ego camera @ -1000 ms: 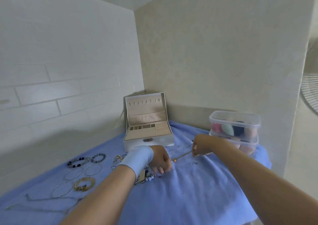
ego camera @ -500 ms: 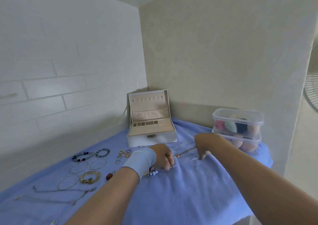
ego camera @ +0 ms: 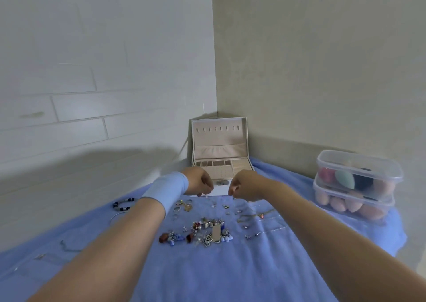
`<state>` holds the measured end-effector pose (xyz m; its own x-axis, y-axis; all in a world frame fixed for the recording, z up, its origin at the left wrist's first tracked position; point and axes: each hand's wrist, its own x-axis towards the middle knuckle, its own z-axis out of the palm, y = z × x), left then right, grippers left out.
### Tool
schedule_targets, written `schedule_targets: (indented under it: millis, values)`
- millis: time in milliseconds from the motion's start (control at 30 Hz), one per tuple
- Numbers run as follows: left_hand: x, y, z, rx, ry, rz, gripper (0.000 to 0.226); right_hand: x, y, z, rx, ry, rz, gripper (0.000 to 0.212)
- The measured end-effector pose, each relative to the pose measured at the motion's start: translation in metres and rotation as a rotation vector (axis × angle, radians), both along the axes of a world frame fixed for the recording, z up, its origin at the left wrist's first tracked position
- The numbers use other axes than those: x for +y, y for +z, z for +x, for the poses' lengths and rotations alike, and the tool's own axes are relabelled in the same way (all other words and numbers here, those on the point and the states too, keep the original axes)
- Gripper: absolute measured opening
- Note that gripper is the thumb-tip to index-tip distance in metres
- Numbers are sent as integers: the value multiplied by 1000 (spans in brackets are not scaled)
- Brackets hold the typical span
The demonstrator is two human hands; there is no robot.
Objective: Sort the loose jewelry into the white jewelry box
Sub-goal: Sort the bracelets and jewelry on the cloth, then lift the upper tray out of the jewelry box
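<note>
Loose jewelry is found largely unsorted on the blue cloth, the white jewelry box seemingly unfilled; left hand and right hand are curled, contents undeterminable.

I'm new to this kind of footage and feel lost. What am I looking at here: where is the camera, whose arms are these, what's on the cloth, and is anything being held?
There is no machine: these are a person's two bare arms, filmed by one wide-angle camera worn on the head, looking forward and down. The left hand, above a pale blue wristband, and the right hand hover before the open white jewelry box. Both are curled as if pinching something fine; it is too thin to make out. On the blue cloth lie a heap of charms, small rings and a beaded bracelet. Two stacked clear tubs stand at the right.
</note>
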<state>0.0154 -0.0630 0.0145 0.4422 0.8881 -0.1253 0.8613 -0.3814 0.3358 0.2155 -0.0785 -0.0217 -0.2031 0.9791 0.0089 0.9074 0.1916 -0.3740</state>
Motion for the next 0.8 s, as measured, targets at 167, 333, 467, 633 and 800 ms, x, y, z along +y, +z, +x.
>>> schedule_targets:
  millis: [167, 333, 467, 633, 800]
  values:
    - [36, -7, -22, -45, 89, 85, 25, 32, 0, -24, 50, -28, 69, 20]
    - [83, -15, -21, -46, 104, 85, 36, 80, 9, -22, 63, -121, 116, 23]
    - [125, -17, -9, -51, 88, 125, 36, 129, 19, -14, 2, -212, 144, 26]
    - [176, -18, 15, -54, 56, 131, 35, 184, 18, -1, -110, -229, 117, 32]
    - [219, -24, 34, 11, 5, 157, 41, 222, 11, 7, -278, -87, 107, 27]
